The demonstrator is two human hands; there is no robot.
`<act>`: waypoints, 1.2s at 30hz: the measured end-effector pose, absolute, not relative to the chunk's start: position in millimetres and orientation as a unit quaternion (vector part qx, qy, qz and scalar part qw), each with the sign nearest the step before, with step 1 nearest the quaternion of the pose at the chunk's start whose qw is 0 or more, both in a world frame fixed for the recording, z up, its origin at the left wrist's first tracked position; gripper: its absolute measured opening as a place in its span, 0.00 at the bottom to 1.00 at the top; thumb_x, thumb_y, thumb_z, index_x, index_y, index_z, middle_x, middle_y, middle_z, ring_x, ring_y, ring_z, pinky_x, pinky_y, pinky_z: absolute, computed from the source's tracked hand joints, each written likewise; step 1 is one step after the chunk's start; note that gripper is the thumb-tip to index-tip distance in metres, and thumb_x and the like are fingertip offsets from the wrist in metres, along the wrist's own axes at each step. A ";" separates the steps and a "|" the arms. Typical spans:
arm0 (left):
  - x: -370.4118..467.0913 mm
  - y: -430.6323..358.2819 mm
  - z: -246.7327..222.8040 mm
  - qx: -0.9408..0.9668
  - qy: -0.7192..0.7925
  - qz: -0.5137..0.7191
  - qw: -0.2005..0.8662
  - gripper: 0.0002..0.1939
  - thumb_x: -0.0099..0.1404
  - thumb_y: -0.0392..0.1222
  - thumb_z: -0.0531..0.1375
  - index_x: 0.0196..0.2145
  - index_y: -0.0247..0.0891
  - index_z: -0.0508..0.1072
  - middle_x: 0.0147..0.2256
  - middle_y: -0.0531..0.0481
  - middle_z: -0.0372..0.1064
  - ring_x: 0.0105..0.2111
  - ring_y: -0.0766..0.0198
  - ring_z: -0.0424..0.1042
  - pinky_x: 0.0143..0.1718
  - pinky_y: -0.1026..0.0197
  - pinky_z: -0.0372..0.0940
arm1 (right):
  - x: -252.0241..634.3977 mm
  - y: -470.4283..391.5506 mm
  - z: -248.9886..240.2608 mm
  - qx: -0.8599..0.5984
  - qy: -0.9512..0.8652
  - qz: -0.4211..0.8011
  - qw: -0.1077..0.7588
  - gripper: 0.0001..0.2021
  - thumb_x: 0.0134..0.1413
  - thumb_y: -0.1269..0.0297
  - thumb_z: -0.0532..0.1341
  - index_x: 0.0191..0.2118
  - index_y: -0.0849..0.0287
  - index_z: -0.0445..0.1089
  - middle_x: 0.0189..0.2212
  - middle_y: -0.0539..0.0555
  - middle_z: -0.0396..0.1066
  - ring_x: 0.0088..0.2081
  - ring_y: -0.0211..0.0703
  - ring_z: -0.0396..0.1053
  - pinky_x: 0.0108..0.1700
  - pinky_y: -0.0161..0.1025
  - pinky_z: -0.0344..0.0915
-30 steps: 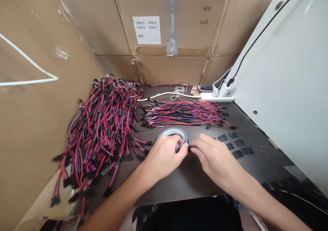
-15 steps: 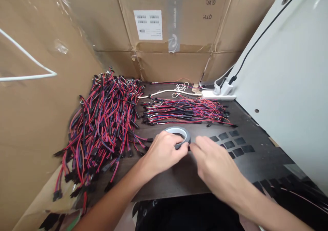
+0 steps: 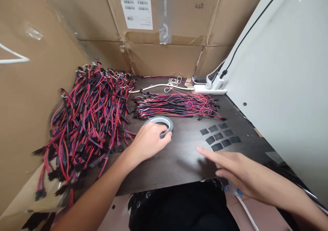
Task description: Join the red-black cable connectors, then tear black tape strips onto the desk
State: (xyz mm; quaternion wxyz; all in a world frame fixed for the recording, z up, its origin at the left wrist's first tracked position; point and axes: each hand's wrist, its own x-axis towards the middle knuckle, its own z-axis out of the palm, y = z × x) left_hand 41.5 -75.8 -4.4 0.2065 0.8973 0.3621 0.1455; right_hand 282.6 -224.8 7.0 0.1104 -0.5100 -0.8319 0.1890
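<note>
My left hand point(image 3: 151, 140) is closed on a roll of dark tape point(image 3: 169, 122) with a pale inner ring, its fingers hooked through the hole. The roll rests on or just above the dark tabletop. To the right, my right hand point(image 3: 230, 161) hovers over the table near its front edge, index finger stretched out and thumb apart, with nothing visible between them. Several short black tape pieces point(image 3: 218, 136) lie in rough rows just beyond its fingertip. A small dark patch point(image 3: 224, 181) shows under the palm; I cannot tell what it is.
A big heap of red, blue and black wire harnesses point(image 3: 94, 111) covers the left side. Behind the roll lies a neater bundle of similar wires point(image 3: 176, 105). A white power strip point(image 3: 210, 89) stands at the back. Cardboard point(image 3: 164, 57) and a white panel point(image 3: 276, 70) enclose the table.
My right hand has come away from the tape roll, moving right and toward me, and its fingers have opened. My left hand keeps the roll. The view has shifted slightly.
</note>
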 end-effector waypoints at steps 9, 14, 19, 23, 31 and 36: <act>41.0 -75.7 -3.5 0.900 0.370 0.099 0.209 0.15 0.63 0.38 0.55 0.19 0.36 0.63 0.20 0.55 0.54 0.22 0.68 0.53 0.27 0.62 0.46 | 256.8 -223.5 14.1 -0.437 -0.886 0.156 -0.018 0.43 0.41 0.89 0.51 0.64 0.50 0.55 0.32 0.49 0.71 0.30 0.40 0.72 0.31 0.33 0.63; 39.1 -74.9 -5.6 0.903 0.361 0.107 0.209 0.16 0.63 0.38 0.55 0.18 0.36 0.61 0.20 0.55 0.53 0.22 0.68 0.52 0.27 0.61 0.45 | 251.9 -223.7 6.0 -0.400 -0.913 0.078 -0.026 0.35 0.42 0.87 0.54 0.59 0.63 0.59 0.31 0.53 0.71 0.30 0.42 0.71 0.32 0.36 0.63; 39.1 -73.8 -6.6 0.902 0.356 0.115 0.216 0.15 0.62 0.39 0.56 0.19 0.36 0.62 0.20 0.56 0.53 0.22 0.68 0.52 0.27 0.61 0.45 | 252.6 -224.7 -1.2 -0.408 -0.912 -0.007 -0.041 0.32 0.39 0.83 0.58 0.55 0.62 0.62 0.27 0.52 0.69 0.29 0.46 0.66 0.31 0.40 0.57; 38.3 -74.4 -3.4 0.885 0.360 0.145 0.256 0.14 0.63 0.40 0.56 0.20 0.35 0.67 0.20 0.55 0.57 0.22 0.69 0.55 0.27 0.63 0.49 | 263.7 -219.6 6.1 -0.437 -0.895 -0.087 -0.004 0.22 0.45 0.72 0.65 0.49 0.61 0.66 0.27 0.55 0.69 0.31 0.48 0.63 0.31 0.40 0.53; 37.5 -82.6 2.3 0.748 0.313 0.164 0.562 0.20 0.54 0.33 0.59 0.47 0.34 0.72 0.37 0.50 0.71 0.33 0.66 0.69 0.36 0.64 0.65 | 256.2 -189.1 12.7 -0.525 -0.825 0.000 0.211 0.13 0.64 0.56 0.55 0.42 0.62 0.67 0.30 0.54 0.69 0.29 0.41 0.65 0.29 0.37 0.56; 42.0 -87.4 1.2 0.719 0.284 0.173 0.611 0.23 0.53 0.33 0.60 0.49 0.35 0.72 0.40 0.48 0.72 0.38 0.63 0.71 0.44 0.59 0.68 | 225.8 -164.2 3.4 -0.607 -0.712 0.150 0.319 0.03 0.57 0.68 0.60 0.36 0.60 0.67 0.29 0.50 0.69 0.28 0.37 0.65 0.31 0.34 0.61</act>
